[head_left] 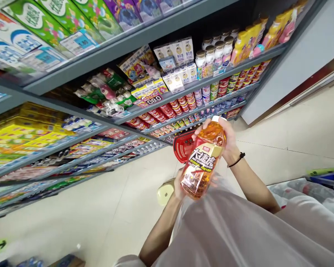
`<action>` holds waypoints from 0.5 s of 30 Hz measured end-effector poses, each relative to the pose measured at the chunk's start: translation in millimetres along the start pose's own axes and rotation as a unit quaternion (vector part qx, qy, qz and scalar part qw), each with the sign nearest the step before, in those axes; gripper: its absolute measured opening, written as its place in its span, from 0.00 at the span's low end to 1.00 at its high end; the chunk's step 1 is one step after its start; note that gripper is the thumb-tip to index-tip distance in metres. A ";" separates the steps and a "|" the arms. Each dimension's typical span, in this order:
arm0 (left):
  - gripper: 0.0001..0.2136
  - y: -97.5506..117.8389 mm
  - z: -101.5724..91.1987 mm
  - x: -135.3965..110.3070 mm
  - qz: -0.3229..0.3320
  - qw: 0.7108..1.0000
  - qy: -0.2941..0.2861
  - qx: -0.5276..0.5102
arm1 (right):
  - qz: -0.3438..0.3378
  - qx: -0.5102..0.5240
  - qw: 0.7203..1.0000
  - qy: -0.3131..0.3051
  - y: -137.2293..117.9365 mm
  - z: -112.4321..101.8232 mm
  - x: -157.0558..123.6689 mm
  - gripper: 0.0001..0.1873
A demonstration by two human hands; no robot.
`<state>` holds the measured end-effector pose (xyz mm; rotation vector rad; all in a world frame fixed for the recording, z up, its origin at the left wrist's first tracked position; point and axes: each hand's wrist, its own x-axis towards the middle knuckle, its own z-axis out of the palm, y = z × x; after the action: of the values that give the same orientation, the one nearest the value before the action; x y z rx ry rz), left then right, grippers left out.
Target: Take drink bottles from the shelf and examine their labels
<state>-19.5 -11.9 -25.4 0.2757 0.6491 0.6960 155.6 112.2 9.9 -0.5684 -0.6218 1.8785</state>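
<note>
i hold the amber bottle (202, 161) in both hands, tilted, label up, out in front of the shelf (128, 44), near the right end of its bottom edge. my right hand (230, 140) wraps the top, my left hand (178, 185) cups the base. i seem to be inspecting it; shifting it would call for a steady two-handed grip.

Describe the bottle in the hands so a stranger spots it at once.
From the grey shelving, drop down to the bottle held between the person's left hand, at its base, and right hand, near its white cap. Unlike the small white bottles shelved there, it is large, see-through and amber.
</note>
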 end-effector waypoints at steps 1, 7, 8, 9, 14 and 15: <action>0.39 4.4 -3.8 -2.0 -0.006 1.000 0.015 0.010 | 0.003 -0.003 1.000 0.012 1.6 3.5 2.1 0.27; 0.32 15.4 -34.7 -27.6 0.101 0.983 0.134 0.071 | 0.017 -0.037 0.998 0.040 19.3 27.5 6.8 0.29; 0.34 13.4 -39.5 -32.5 0.130 0.980 0.124 0.088 | 0.027 -0.044 0.998 0.045 22.0 32.1 6.8 0.29; 0.37 11.0 -43.7 -37.4 0.152 0.978 0.104 0.100 | 0.038 -0.048 0.997 0.048 24.3 37.0 6.8 0.29; 0.41 1.7 -58.1 -61.7 0.160 0.983 -0.066 0.062 | 0.054 -0.006 0.998 0.007 45.3 65.6 1.9 0.32; 0.40 1.0 -60.8 -67.0 0.162 0.981 -0.099 0.044 | 0.051 0.002 0.999 -0.002 56.0 70.3 -0.8 0.33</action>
<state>-97.8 -54.6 -41.0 0.5345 0.4488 0.9383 72.9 81.4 26.6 -0.6039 -0.6006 1.9758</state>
